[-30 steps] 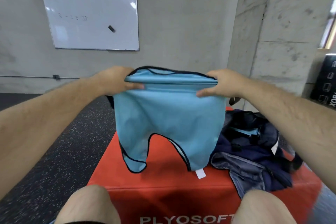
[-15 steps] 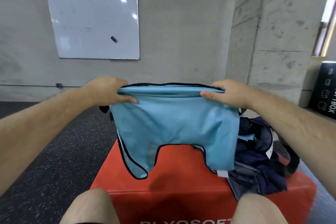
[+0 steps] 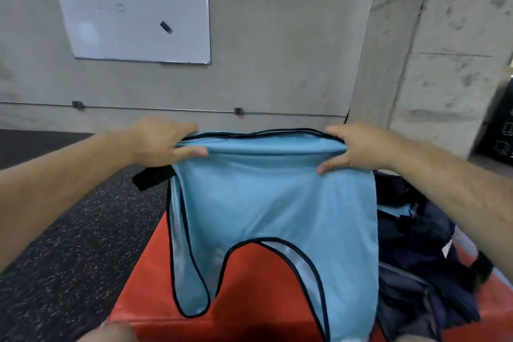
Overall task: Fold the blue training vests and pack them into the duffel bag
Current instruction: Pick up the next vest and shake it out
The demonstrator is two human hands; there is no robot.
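I hold a light blue training vest point(image 3: 273, 203) with black trim in the air, its shoulder straps hanging down over the red box. My left hand point(image 3: 163, 140) pinches its top left corner and my right hand point(image 3: 358, 147) pinches its top right corner, thumbs on the near side. The dark navy duffel bag point(image 3: 422, 258) lies open on the box to the right, partly hidden behind the vest, with a bit of blue fabric showing inside it.
A red foam plyo box point(image 3: 249, 272) stands under the vest and bag. Dark speckled rubber floor point(image 3: 69, 230) spreads to the left. A whiteboard point(image 3: 133, 5) hangs on the concrete wall ahead, and a black printed box point(image 3: 499, 125) sits at the far right.
The vest came slightly lower and nearer over the box, still stretched between both hands. The view tilted downward, so the vest now covers more of the bag.
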